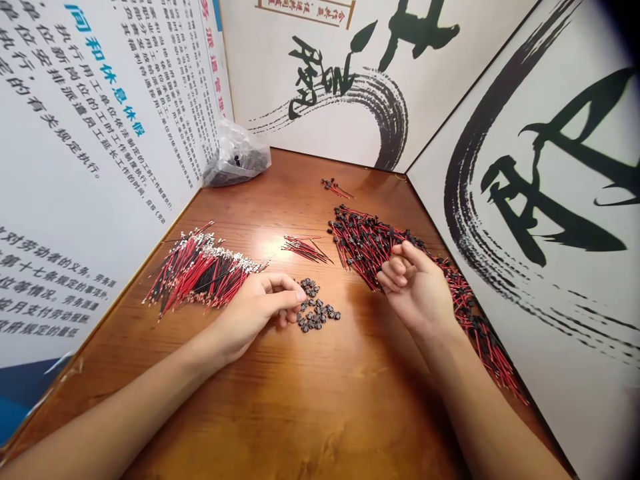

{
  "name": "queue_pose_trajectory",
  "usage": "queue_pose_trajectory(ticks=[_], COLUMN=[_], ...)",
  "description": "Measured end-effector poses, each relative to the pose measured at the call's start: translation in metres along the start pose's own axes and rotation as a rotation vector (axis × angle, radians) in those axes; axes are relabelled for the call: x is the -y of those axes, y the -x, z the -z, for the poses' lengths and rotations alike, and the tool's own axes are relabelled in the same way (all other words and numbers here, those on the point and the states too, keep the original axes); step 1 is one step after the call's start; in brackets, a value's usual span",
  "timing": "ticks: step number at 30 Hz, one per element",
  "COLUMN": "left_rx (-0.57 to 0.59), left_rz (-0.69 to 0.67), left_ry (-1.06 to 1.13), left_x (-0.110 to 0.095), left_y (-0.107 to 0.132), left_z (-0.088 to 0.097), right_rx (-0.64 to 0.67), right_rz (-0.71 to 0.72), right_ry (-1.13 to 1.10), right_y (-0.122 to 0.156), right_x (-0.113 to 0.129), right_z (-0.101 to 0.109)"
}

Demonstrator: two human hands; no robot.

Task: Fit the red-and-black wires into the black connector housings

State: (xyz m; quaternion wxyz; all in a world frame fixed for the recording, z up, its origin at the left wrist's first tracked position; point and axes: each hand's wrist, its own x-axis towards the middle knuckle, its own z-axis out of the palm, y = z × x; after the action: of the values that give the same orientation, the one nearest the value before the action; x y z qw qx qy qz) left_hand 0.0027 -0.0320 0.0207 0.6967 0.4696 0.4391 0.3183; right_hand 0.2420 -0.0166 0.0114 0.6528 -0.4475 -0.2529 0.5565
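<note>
My left hand (265, 300) is closed with thumb and forefinger pinched together, at the left edge of a small group of black plastic connector housings (317, 315). Whatever it may hold is too small or hidden to make out. My right hand (423, 290) hovers at the left side of a long pile of red and black wires with black connectors (363, 233). Its fingers are curled toward the thumb, and I cannot see anything clearly between them. To the left of my left hand lies a heap of loose red and black wires with pale metal ends (205, 273).
A small bundle of wires (306, 248) lies mid-table, and a few connector-ended wires (337, 188) lie farther back. A clear plastic bag (237, 157) with dark pieces stands in the back left corner. Printed panels (320, 133) border the wooden table (300, 413) on three sides.
</note>
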Motion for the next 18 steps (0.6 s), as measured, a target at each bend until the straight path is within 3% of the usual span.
queue_pose_trajectory(ticks=[3,5,11,16,18], left_rx=[-0.008,-0.013,0.0,0.002,-0.01], left_rz=[0.001,-0.001,-0.012,-0.019,-0.03], left_ry=[-0.018,-0.024,-0.051,-0.073,-0.077], left_x=[0.001,0.001,0.001,0.002,0.001], left_y=[-0.001,-0.001,0.0,0.002,0.001], left_z=[0.001,0.001,-0.001,-0.001,0.001], right_rx=[0.069,0.147,0.265,0.321,0.309], right_rz=[-0.078,-0.052,0.214,0.443,0.448], right_ry=[0.075,0.192,0.787,1.27,1.504], right_y=[0.003,0.008,0.014,-0.015,-0.028], right_x=[-0.011,-0.021,-0.037,-0.039,-0.037], right_z=[-0.001,-0.004,-0.009,-0.023,-0.033])
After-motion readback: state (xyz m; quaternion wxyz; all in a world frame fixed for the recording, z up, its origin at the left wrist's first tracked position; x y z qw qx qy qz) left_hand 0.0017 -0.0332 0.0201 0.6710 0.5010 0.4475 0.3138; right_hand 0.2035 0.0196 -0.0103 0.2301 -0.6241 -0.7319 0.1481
